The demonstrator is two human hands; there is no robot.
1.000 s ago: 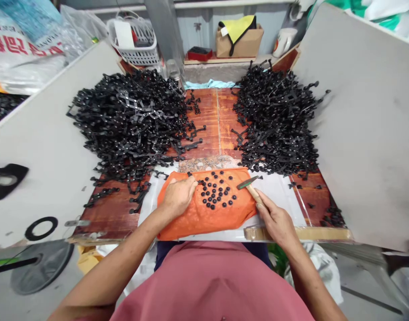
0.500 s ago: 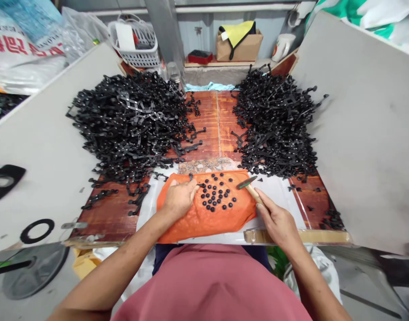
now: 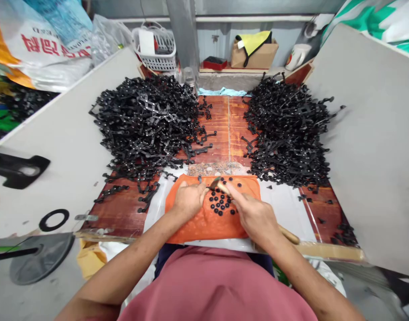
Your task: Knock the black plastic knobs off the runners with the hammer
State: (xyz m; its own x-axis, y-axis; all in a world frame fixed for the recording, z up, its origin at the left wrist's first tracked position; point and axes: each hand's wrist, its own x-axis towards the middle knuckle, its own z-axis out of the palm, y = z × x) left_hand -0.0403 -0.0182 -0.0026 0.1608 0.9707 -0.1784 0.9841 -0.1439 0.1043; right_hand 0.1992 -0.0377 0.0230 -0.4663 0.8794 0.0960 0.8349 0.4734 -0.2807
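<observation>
My right hand [image 3: 256, 216] is wrapped round the wooden handle of a small hammer [image 3: 289, 234]. The hammer's dark head [image 3: 215, 182] is low over the cloth, close to the fingertips of my left hand. My left hand [image 3: 191, 199] rests on the orange cloth [image 3: 187, 229], its thumb and finger pinched on a small black part that is mostly hidden. Several round black caps [image 3: 221, 202] lie scattered on the cloth beside my left fingertips; my right hand covers some of the area. Another small black piece [image 3: 200, 179] sits at the cloth's far edge.
A large heap of black jointed plastic parts [image 3: 150, 120] stands at the left, a second heap [image 3: 287, 133] at the right. Grey panels [image 3: 368, 147] flank the wooden table [image 3: 219, 120]. Behind are a white basket [image 3: 159, 60], a cardboard box [image 3: 258, 55] and a mug [image 3: 298, 57].
My right hand has swung the hammer leftward, from the right of the black caps to just beside my left fingertips. My left hand keeps its pinch on the cloth. The camera view has shifted slightly.
</observation>
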